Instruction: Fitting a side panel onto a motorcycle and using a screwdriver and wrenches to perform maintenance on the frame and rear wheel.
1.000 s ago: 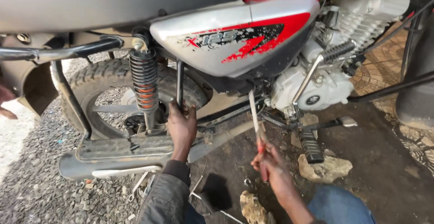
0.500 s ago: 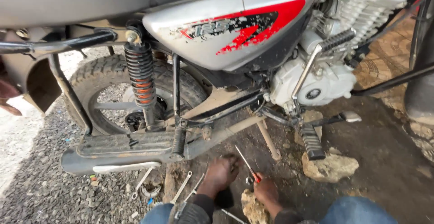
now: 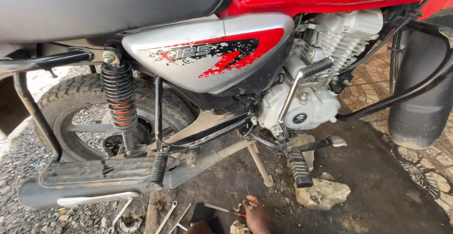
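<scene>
Below the motorcycle's silver side panel (image 3: 207,54), the right hand (image 3: 257,213) rests low on the dark ground, fingers closed around a red-handled screwdriver (image 3: 224,210) whose shaft points left. Only a sliver of the left hand (image 3: 200,226) shows; its grip cannot be told. Wrenches (image 3: 172,217) lie just beside it, near the exhaust pipe (image 3: 94,177).

Dark oily ground (image 3: 377,201), grey gravel (image 3: 28,215), pale stones (image 3: 323,194), scattered wrenches (image 3: 166,217), red-handled screwdriver (image 3: 224,210)
</scene>
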